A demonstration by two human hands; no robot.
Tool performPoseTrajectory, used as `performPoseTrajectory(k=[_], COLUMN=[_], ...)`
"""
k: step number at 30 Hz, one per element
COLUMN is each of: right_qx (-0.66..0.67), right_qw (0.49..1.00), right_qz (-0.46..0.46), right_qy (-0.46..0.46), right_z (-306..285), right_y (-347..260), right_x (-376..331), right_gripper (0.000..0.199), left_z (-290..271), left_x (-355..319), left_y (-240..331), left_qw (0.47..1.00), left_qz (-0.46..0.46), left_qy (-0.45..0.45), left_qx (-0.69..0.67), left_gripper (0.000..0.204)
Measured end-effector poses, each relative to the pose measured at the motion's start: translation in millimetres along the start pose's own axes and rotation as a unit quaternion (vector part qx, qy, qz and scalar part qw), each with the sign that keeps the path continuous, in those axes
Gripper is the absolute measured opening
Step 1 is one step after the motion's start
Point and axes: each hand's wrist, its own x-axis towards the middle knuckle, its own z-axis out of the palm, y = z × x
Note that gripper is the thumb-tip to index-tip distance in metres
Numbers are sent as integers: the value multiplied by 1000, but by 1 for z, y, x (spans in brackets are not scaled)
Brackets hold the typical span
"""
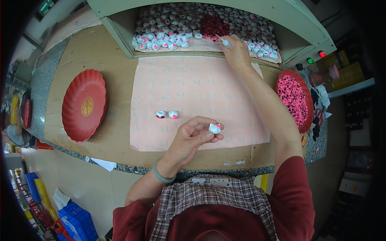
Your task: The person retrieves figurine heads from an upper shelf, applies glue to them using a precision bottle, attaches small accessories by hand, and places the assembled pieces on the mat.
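My left hand (191, 135) pinches a small white cat-head bead (214, 128) with a pink bow between thumb and fingers, above the pale pink sheet (193, 84). Two similar white beads, one (161, 115) showing dark red and one (173, 115) with a pink bow, lie on the sheet beyond it. My right hand (238, 54) reaches to the front of the cabinet, its fingers closed around a slim white tool (226, 42) with a narrow tip. That tip is close to a heap of small dark red pieces (214, 26) inside; whether it touches any, I cannot tell.
The green metal cabinet (116, 38) holds many white beads (161, 41) around the red heap. At left on the cardboard stands a red scalloped tray (71, 106). A red tray (309, 108) of pink and black pieces is by my right forearm. Scissors (318, 116) lie at far right.
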Motion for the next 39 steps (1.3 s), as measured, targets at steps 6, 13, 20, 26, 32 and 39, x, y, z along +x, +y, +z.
performPoseTrajectory(k=[6,13,20,26,32,39], right_qx=[-108,-109,56,488,576,522], right_qw=[993,988,994,814,731,788], right_qz=[-1,-68,-10,247,291,254], right_qy=[-53,-80,-98,-194,-224,-202], right_z=[21,18,-2,-66,-104,-115], right_y=[6,17,7,-55,-86,-96], right_x=[21,26,4,-76,-150,-176], right_gripper=[16,20,14,10,9,10], left_z=[-2,-3,-3,-6,-2,8], left_x=[-1,-2,-1,1,5,0], left_y=[0,-1,-5,-2,-6,-12], left_qw=[1000,1000,1000,998,995,989], left_qz=[-4,-4,-4,36,45,69], left_qy=[-2,-8,7,43,52,36], left_qx=[10,16,16,40,66,127], left_gripper=[22,22,23,27,30,29])
